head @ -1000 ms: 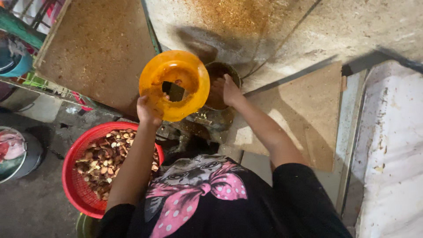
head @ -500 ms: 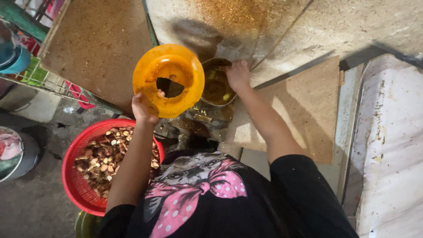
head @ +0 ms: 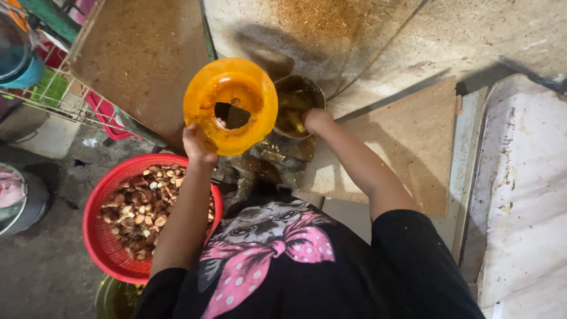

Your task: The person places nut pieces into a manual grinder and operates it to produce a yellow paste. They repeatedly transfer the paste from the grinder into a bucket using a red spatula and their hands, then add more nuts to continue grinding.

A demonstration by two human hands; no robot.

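Observation:
My left hand [head: 198, 145] grips the lower rim of a round orange plastic lid [head: 230, 103] with a cut-out hole in its middle, held up and tilted. My right hand [head: 318, 120] rests on the rim of a round metal hopper [head: 295, 103] that holds yellow-brown mash; the fingers reach into it and I cannot tell whether they hold anything. Below the hopper sits the stained metal body of a grinder [head: 269, 162].
A red plastic basket [head: 103, 236] with several brown and pale chopped pieces stands at the lower left. A wire rack [head: 56, 97] and a metal pot [head: 20, 198] are at the far left. Stained boards [head: 407, 142] and a white slab [head: 525, 195] lie to the right.
The orange lid has shifted slightly left of the hopper, uncovering it. My right hand has moved from the hopper's side onto its rim.

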